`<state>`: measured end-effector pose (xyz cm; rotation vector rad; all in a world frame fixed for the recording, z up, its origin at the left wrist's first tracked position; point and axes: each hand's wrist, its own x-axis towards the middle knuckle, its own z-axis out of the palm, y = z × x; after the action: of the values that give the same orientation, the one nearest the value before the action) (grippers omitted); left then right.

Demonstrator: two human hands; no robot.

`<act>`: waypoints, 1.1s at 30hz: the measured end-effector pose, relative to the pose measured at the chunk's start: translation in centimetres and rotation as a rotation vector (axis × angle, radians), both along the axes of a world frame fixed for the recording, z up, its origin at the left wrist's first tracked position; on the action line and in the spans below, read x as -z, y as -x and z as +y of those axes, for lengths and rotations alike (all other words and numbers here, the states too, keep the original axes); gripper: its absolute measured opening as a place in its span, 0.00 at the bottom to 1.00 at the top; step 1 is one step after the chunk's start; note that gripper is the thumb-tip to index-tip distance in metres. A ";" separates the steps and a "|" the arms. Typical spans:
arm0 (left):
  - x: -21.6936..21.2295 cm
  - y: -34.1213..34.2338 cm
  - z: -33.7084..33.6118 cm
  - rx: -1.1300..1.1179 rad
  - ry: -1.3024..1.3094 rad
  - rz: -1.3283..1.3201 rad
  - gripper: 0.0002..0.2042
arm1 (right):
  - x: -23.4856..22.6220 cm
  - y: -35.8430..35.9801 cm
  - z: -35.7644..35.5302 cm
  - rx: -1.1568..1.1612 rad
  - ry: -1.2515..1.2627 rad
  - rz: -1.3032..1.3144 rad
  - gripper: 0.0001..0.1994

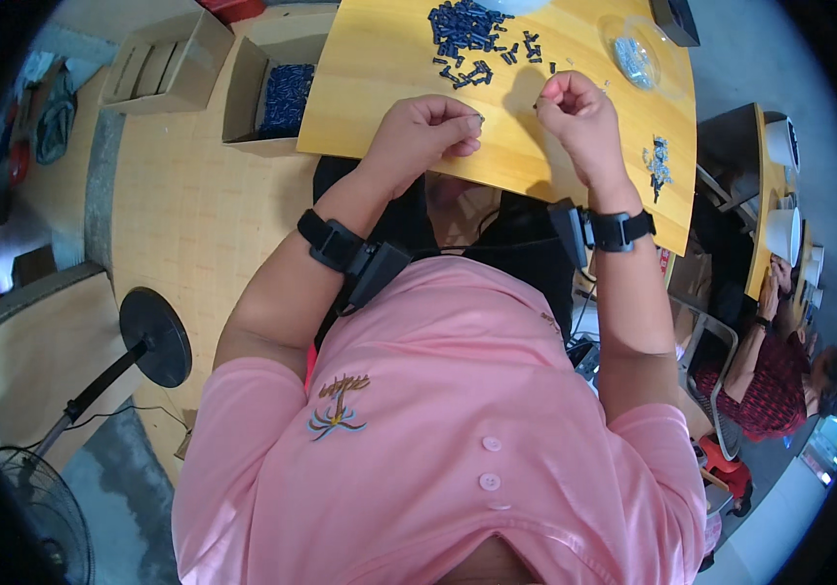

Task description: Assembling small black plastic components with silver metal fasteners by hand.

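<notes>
Both my hands are raised over the near edge of a yellow wooden table, apart from each other. My left hand is closed in a pinch, with the tip of something tiny showing at the thumb and forefinger. Thumb and forefinger of my right hand are also pressed together, on a tiny dark piece too small to name. Beyond the hands lies a heap of small black cylindrical parts, with several strewn around it. A clear round dish at the far right holds small silvery pieces.
Small silver and black parts lie near the table's right edge. Left of the table, an open cardboard box contains dark blue parts; another carton stands beyond. A fan is at lower left. Another person sits at right.
</notes>
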<state>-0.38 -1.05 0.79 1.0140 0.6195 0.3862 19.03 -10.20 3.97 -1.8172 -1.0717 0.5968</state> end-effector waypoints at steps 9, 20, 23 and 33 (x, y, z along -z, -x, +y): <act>-2.3 0.2 -1.2 0.081 -0.044 0.000 0.10 | -1.2 4.1 -2.4 -0.092 -0.221 0.767 0.06; -3.0 0.1 -2.0 0.133 -0.039 -0.053 0.11 | -1.5 4.7 -3.6 -0.075 -0.221 0.547 0.07; -3.2 0.1 -2.0 0.135 -0.045 -0.010 0.11 | -1.7 4.9 -3.6 -0.071 -0.232 0.523 0.07; -3.5 0.4 -2.3 0.117 -0.018 -0.098 0.11 | -2.0 4.7 -3.7 -0.092 -0.252 0.489 0.07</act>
<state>-0.76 -3.31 4.32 1.0368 0.4670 0.3363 14.29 -13.88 6.02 -1.3163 -0.8519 0.8662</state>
